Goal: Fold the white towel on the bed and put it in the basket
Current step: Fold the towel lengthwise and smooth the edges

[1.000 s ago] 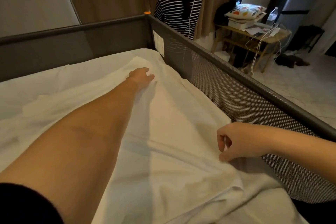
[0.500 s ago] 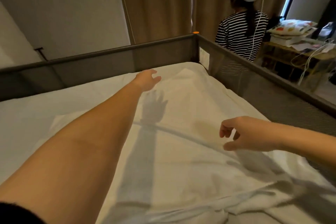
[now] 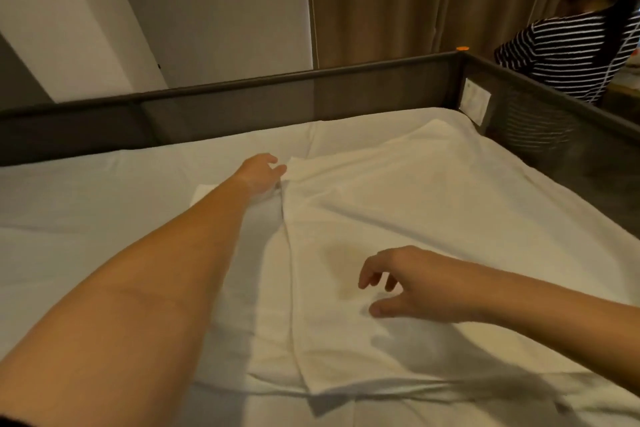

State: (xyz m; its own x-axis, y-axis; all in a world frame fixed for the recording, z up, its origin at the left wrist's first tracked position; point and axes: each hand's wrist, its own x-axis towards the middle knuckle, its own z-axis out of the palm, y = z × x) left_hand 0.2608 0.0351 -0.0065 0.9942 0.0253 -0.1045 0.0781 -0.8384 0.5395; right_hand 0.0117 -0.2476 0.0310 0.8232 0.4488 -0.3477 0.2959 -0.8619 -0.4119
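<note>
Bed (image 3: 86, 218): white towel (image 3: 398, 211) spread flat.
Left hand (image 3: 261, 172): apparently pinching towel's far edge.
Right hand (image 3: 408, 282): empty, fingers loosely spread above towel.

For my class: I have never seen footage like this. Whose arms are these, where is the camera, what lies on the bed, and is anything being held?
There is no machine here. The single picture comes from a camera worn on a person's head, looking forward and down, so the two bare arms belong to the wearer. The left hand reaches far forward to the far edge of a white towel; whether it grips the cloth cannot be told. The right hand hovers open over the towel, fingers curled, holding nothing. The towel lies spread on a white sheet, inside a grey mesh bed rail. Another person in a striped top stands beyond the far right corner. No basket shows in this view.
</note>
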